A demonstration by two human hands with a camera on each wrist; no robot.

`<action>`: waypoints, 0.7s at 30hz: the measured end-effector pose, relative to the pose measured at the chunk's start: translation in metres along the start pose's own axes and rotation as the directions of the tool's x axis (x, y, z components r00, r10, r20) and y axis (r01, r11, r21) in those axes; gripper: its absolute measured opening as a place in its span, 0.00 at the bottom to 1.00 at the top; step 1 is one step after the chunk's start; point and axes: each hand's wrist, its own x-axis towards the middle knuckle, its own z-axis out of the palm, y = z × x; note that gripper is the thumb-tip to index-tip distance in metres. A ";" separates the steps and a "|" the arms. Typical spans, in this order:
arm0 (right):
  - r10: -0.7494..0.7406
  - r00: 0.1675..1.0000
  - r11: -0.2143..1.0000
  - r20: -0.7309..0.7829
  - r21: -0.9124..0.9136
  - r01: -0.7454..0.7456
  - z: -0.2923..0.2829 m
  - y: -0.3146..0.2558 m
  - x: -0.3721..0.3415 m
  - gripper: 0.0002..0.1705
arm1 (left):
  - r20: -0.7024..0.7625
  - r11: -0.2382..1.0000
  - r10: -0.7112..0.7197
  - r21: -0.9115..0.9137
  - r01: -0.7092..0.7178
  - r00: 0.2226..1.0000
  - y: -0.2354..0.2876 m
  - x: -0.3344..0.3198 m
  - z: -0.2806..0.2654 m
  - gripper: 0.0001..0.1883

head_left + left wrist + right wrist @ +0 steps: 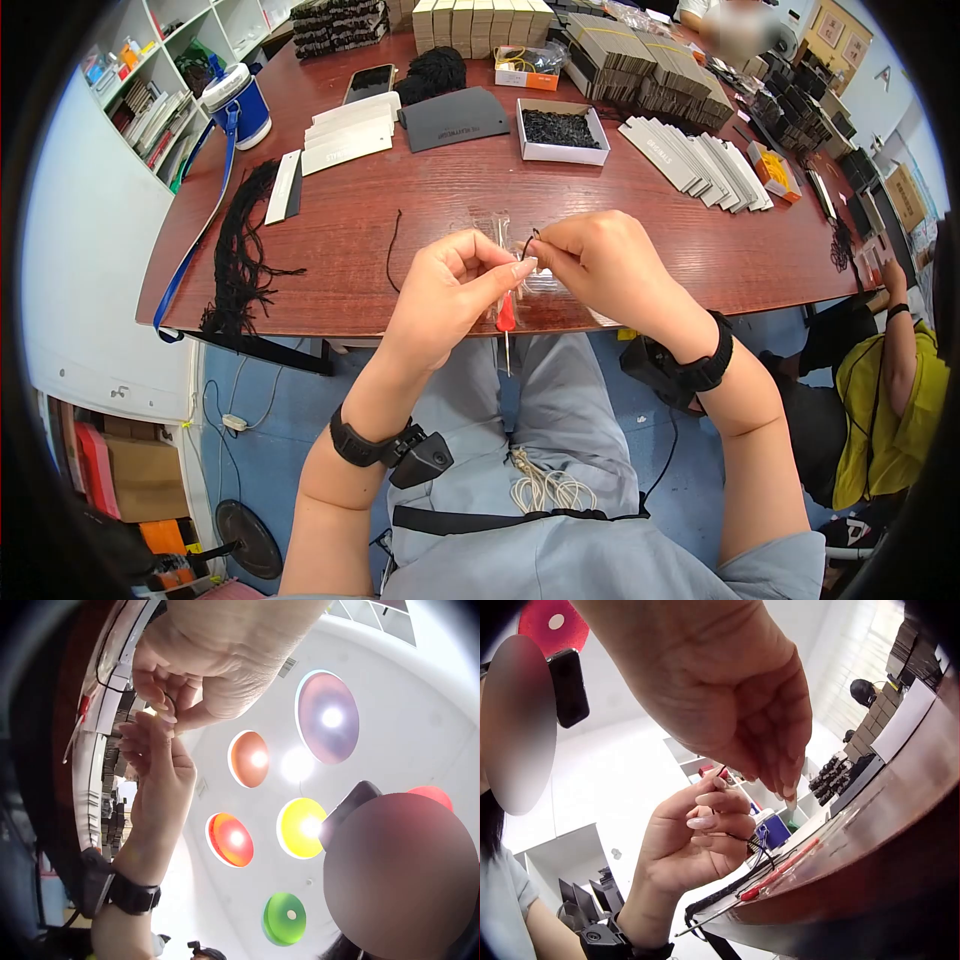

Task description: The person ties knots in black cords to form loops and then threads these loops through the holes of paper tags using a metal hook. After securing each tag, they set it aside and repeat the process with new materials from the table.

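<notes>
Both hands meet over the table's front edge around a thin black cord (527,245). My left hand (445,295) pinches it between thumb and fingertips. From the other side, my right hand (605,265) pinches a small looped part of the cord, its fingertips right beside the left ones. The right wrist view shows a length of the black cord (761,851) trailing from the left hand (697,840). Below the hands lies a red-handled tool (506,313) with a thin metal shaft reaching past the table edge. Clear plastic strips (492,225) lie under it.
On the left are a bundle of black cords (245,250) and a single cord (393,250). Farther back stand white cards (345,140), a dark card (455,120) and a white box (565,155) of small black pieces. Fanned grey cards (690,165) lie right. Another person (890,400) sits at right.
</notes>
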 end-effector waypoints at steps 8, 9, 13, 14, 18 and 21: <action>-0.002 1.000 0.999 0.023 -0.038 0.003 0.000 0.000 -0.001 0.10 | 0.012 0.999 -0.040 0.017 0.040 0.999 0.004 0.000 0.002 0.05; -0.002 1.000 0.999 0.024 -0.037 0.003 0.000 -0.001 -0.001 0.10 | 0.013 0.999 -0.032 0.028 0.032 0.999 0.004 0.001 0.003 0.05; -0.074 0.995 0.992 0.069 -0.101 0.081 0.001 -0.002 -0.002 0.08 | 0.000 0.998 -0.041 0.050 0.041 0.999 0.004 0.001 0.002 0.05; -0.117 0.990 0.985 0.085 -0.120 0.126 0.001 -0.001 -0.003 0.08 | 0.001 0.998 -0.042 0.050 0.042 0.999 0.003 0.001 0.003 0.05; -0.135 0.984 0.980 0.116 -0.129 0.150 -0.001 -0.003 -0.004 0.08 | -0.058 1.000 -0.004 -0.016 0.003 0.998 0.002 -0.001 0.003 0.04; -0.160 0.975 0.979 0.153 -0.104 0.177 -0.003 -0.006 -0.004 0.09 | -0.057 0.999 0.030 -0.043 -0.032 0.998 0.001 -0.007 0.001 0.04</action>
